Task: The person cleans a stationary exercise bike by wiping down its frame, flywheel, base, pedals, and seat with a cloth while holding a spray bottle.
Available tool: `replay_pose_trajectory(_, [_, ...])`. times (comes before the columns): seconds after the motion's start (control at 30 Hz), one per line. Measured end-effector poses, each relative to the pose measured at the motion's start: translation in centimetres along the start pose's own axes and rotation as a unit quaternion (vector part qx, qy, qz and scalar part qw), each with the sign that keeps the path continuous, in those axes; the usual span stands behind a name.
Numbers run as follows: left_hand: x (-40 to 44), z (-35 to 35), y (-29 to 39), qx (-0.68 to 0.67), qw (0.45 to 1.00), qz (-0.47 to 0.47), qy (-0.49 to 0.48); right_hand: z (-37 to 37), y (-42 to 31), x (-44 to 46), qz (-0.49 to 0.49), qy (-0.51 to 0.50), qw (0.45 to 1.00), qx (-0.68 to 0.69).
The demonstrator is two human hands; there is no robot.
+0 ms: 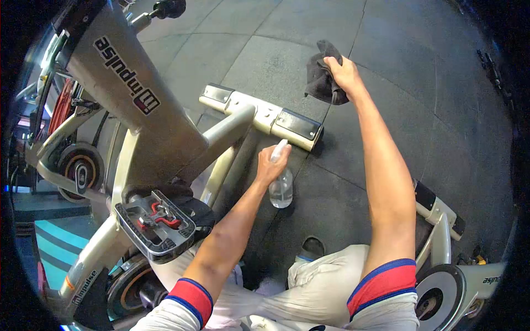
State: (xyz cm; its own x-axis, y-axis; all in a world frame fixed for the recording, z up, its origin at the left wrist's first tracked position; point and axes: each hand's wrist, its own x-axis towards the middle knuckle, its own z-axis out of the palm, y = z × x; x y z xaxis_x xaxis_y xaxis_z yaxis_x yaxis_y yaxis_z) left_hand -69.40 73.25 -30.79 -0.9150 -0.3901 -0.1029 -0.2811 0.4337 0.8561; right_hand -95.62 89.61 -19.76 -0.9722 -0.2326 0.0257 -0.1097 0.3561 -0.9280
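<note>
My left hand [271, 164] is closed round the neck of a clear spray bottle [281, 190] with a white spray head, held upright with clear liquid inside. It is close to the front foot bar [265, 113] of an exercise bike. Out to the right, my right hand [345, 74] grips a dark grey cloth [322, 74], which hangs bunched and loose over the floor. The cloth is apart from the foot bar.
The bike's frame [132, 83] rises on the left, with a pedal [157, 223] sticking out beside my left forearm. Another bike [441, 287] stands at lower right. Dark rubber tiles [408, 127] cover the floor. More equipment [77, 165] stands at far left.
</note>
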Motion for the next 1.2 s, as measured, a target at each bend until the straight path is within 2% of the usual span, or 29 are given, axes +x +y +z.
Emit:
replay_pose_trajectory(0.1, [-2.0, -0.8, 1.9, -0.012, 0.999, -0.007, -0.041, 1.3, -0.3, 0.5, -0.050, -0.036, 0.993, -0.105])
replay_pose_trajectory(0.17, [-4.4, -2.2, 3.8, 0.053, 0.996, 0.000, -0.072, 2.9, 0.2, -1.2, -0.078, -0.068, 0.973, -0.206])
replay_pose_trajectory(0.23, [-7.4, -3.7, 5.1, 0.023, 0.992, 0.113, -0.040, 5.2, 2.0, -6.0, -0.170, -0.055, 0.948, -0.263])
replay_pose_trajectory(0.27, [-8.9, -5.2, 6.4, 0.031, 0.988, 0.125, -0.082, 6.6, 3.1, -8.6, -0.160, -0.074, 0.926, -0.333])
replay_pose_trajectory(0.3, [-10.3, -6.1, 6.8, 0.003, 0.977, 0.206, -0.059, 8.1, 4.5, -11.3, -0.148, -0.090, 0.899, -0.402])
replay_pose_trajectory(0.33, [-11.8, -7.0, 7.6, -0.026, 0.969, 0.244, -0.033, 10.3, 7.0, -14.0, -0.126, -0.084, 0.887, -0.436])
replay_pose_trajectory(0.37, [-13.0, -8.7, 8.8, 0.020, 0.976, 0.194, -0.094, 12.2, 8.8, -15.4, -0.098, -0.072, 0.873, -0.472])
replay_pose_trajectory(0.4, [-14.2, -10.1, 9.2, 0.067, 0.976, 0.157, -0.136, 13.4, 9.2, -15.1, -0.104, -0.058, 0.879, -0.462])
replay_pose_trajectory(0.43, [-15.6, -10.6, 8.9, 0.051, 0.979, 0.161, -0.109, 14.7, 9.1, -14.9, -0.109, -0.044, 0.885, -0.450])
replay_pose_trajectory(0.5, [-16.9, -11.8, 9.6, 0.064, 0.982, 0.069, -0.167, 17.1, 7.4, -12.5, -0.141, -0.040, 0.901, -0.408])
replay_pose_trajectory(0.57, [-17.2, -11.6, 8.3, 0.070, 0.977, 0.064, -0.193, 19.6, 7.6, -9.4, -0.193, -0.030, 0.898, -0.395])
replay_pose_trajectory(0.6, [-17.2, -11.4, 8.0, 0.071, 0.974, 0.064, -0.207, 20.1, 8.0, -8.1, -0.206, -0.049, 0.910, -0.357])
replay_pose_trajectory(0.63, [-16.9, -11.0, 8.2, 0.064, 0.972, 0.015, -0.227, 19.8, 7.9, -7.1, -0.192, -0.090, 0.919, -0.334])
replay_pose_trajectory(0.7, [-16.2, -10.3, 8.3, 0.051, 0.972, 0.057, -0.221, 19.1, 7.8, -7.1, -0.153, -0.105, 0.923, -0.336])
replay_pose_trajectory(0.77, [-15.7, -10.4, 8.4, 0.045, 0.975, 0.081, -0.203, 18.0, 8.9, -9.3, -0.129, 0.014, 0.911, -0.391])
replay_pose_trajectory(0.8, [-15.6, -10.5, 8.6, 0.042, 0.977, 0.091, -0.190, 16.5, 8.9, -10.9, -0.111, 0.040, 0.898, -0.424])
replay_pose_trajectory(0.97, [-15.7, -12.1, 10.3, 0.043, 0.979, 0.111, -0.164, 12.7, 12.0, -15.2, -0.015, 0.102, 0.911, -0.400])
replay_pose_trajectory(1.03, [-15.7, -12.4, 10.6, 0.039, 0.980, 0.106, -0.167, 14.3, 11.1, -12.9, 0.010, 0.076, 0.894, -0.442])
replay_pose_trajectory(1.1, [-15.2, -12.2, 10.4, 0.017, 0.979, 0.113, -0.170, 15.4, 8.7, -10.4, -0.041, -0.012, 0.901, -0.432])
replay_pose_trajectory(1.2, [-14.7, -11.6, 11.0, 0.002, 0.975, 0.106, -0.194, 18.2, 7.7, -5.5, -0.018, -0.133, 0.921, -0.365])
